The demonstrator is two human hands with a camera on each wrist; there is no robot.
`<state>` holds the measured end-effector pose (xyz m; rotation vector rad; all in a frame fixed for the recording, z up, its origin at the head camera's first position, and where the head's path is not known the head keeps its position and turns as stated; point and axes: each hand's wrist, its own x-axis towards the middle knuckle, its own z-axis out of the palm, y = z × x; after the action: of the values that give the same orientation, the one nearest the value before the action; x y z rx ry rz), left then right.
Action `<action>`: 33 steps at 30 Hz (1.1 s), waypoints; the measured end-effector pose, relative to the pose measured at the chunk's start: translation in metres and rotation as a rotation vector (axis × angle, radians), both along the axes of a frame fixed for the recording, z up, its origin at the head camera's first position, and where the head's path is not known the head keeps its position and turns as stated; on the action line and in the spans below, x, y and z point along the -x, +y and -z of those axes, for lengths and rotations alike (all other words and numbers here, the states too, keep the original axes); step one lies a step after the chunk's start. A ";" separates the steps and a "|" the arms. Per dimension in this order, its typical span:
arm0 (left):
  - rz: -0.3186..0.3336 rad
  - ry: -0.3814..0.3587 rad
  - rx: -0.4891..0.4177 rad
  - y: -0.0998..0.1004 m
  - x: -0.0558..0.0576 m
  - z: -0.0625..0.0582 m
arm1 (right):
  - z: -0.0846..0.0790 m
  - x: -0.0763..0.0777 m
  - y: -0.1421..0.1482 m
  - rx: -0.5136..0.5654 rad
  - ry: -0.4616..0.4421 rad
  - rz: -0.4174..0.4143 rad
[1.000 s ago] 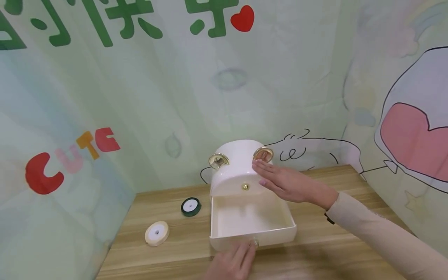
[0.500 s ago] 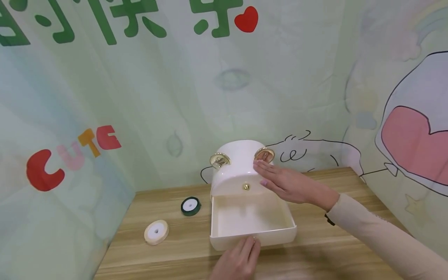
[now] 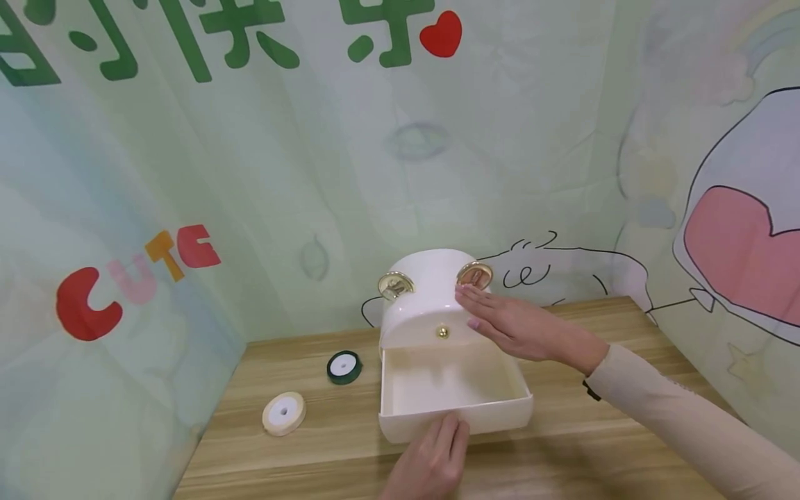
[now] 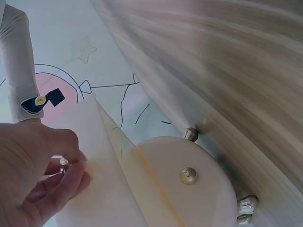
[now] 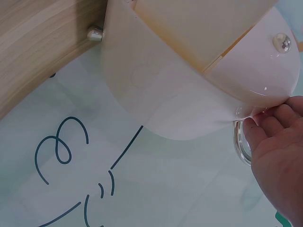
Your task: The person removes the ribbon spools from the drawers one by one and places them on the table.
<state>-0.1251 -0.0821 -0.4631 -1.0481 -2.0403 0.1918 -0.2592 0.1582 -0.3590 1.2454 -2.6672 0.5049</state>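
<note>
A glossy white box (image 3: 431, 295) with a rounded top and two gold ring-shaped ears (image 3: 396, 285) stands on the table. Its drawer (image 3: 500, 417) is pulled out toward me, and nothing lies inside. My left hand (image 3: 431, 460) is at the drawer front; in the left wrist view its thumb and fingers pinch a small shiny knob (image 4: 64, 163). With straight fingers, my right hand (image 3: 519, 325) rests on the box's upper right, beside one ear. A gold ball knob (image 3: 442, 332) shows on the upper compartment. My palm hides part of the box's right side.
Left of the box, two ribbon spools lie flat on the wooden table (image 3: 325, 444): a dark green one (image 3: 344, 367) and a cream one (image 3: 284, 414). A printed cloth backdrop (image 3: 312, 173) rises close behind the box and on both sides.
My left fingers have shifted slightly right and up, now covering the drawer knob that showed beside them before. The drawer and right hand look unmoved apart from a slight camera shift.
</note>
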 end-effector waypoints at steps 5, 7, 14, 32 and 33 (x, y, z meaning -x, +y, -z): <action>-0.031 -0.005 -0.046 0.003 0.005 0.001 | 0.001 0.000 0.000 0.002 -0.001 0.005; -0.037 0.002 -0.068 0.004 0.009 0.001 | 0.001 0.000 0.001 0.001 -0.003 0.007; -0.077 0.039 -0.104 0.006 0.026 0.002 | 0.001 -0.001 0.001 -0.004 0.005 0.007; -0.131 0.009 -0.188 0.011 0.074 0.006 | 0.004 0.000 0.000 -0.015 -0.019 0.018; -0.133 0.018 -0.191 0.011 0.077 0.007 | 0.004 0.000 0.000 -0.013 -0.015 0.017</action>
<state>-0.2019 -0.0711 -0.4701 -0.7916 -2.0682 0.0721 -0.2594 0.1586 -0.3629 1.2257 -2.6951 0.4975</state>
